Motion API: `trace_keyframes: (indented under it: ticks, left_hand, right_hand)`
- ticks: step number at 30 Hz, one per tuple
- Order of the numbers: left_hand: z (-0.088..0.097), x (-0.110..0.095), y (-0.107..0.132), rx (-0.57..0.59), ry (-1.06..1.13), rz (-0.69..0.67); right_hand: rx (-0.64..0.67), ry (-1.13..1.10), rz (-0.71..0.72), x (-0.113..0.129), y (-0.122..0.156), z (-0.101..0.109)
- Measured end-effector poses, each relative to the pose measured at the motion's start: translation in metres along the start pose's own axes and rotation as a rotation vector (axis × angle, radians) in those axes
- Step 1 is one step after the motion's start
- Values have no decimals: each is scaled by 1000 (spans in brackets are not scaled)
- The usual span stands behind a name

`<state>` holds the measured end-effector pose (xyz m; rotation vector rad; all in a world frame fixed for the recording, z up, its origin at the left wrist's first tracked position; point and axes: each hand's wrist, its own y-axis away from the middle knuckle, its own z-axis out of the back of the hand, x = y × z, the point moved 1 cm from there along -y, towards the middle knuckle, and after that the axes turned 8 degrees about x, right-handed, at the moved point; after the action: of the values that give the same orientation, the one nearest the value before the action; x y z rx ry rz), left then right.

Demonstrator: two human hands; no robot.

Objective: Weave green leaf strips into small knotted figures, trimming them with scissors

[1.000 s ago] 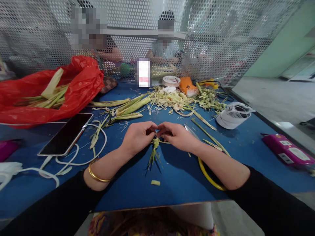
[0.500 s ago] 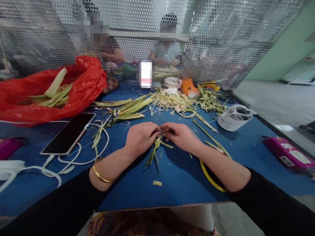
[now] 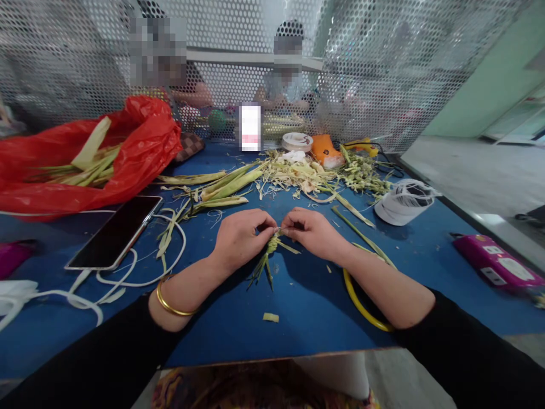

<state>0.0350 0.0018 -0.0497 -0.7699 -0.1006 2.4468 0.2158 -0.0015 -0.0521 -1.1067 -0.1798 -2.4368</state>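
A small braided piece of green plant strips (image 3: 271, 247) hangs from my fingers just above the blue table, its loose ends spread out below. My left hand (image 3: 244, 233) pinches its upper end between thumb and fingertips. Facing it, my right hand (image 3: 310, 232) is closed in a pinch on a thin strand that runs across to the braid's top. One flat strip end sticks out to the right under my right hand. Nearer the front edge lies a short cut leaf scrap (image 3: 271, 317).
Long leaves (image 3: 230, 184) and a heap of shreds (image 3: 298, 173) lie behind my hands. At left are a red plastic bag (image 3: 149, 136), a phone (image 3: 114, 233) and white cables. A white strap roll (image 3: 400, 204), purple power strip (image 3: 494, 261) and yellow ring (image 3: 361, 309) are at right.
My hands have drawn slightly apart at the fingertips, and the thin strand now shows between them. The whole view has shifted a little.
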Motion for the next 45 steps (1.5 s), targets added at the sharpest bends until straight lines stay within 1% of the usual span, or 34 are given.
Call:
trace_keyframes:
  ticks: [4,9,11,16,20,22,25,27,29,31,32,34,37,39,42,45]
  left_hand:
    - [2,1,-1,14,41,19]
    - [6,4,-4,87,111,94]
    - [8,6,-5,99,128,129]
    - [11,12,-6,108,129,217]
    - [11,12,-7,128,110,262]
    - [11,11,-7,135,70,280]
    - [9,10,-6,143,18,269]
    - [7,9,-7,143,-2,243]
    - [6,10,-7,131,4,227]
    - [4,11,-7,108,79,224]
    - [3,11,-7,94,155,231]
    - [3,9,-7,76,373,262]
    - [3,3,-6,128,721,325]
    - [3,-1,-6,180,859,345]
    - [2,-2,-6,216,889,325]
    - [0,0,-7,231,715,231]
  right_hand:
    - [20,41,48,-1,1,2]
    - [35,176,79,-2,5,10]
    - [57,201,70,-1,6,14]
    - [151,221,-9,-2,9,21]
    - [231,82,-38,-1,10,23]
    - [230,-22,4,3,10,22]
    - [229,-165,120,11,9,18]
    - [294,-279,147,13,8,12]
    - [374,-387,111,10,7,6]
    - [398,-462,48,6,5,1]
    - [385,-482,19,4,4,-1]
    - [341,-492,-24,0,3,-2]
    - [305,-473,-43,-2,2,-2]
    - [293,-456,-34,-1,2,-2]
    - [279,-411,-32,1,1,-1]
    - [272,-291,-46,3,3,-1]
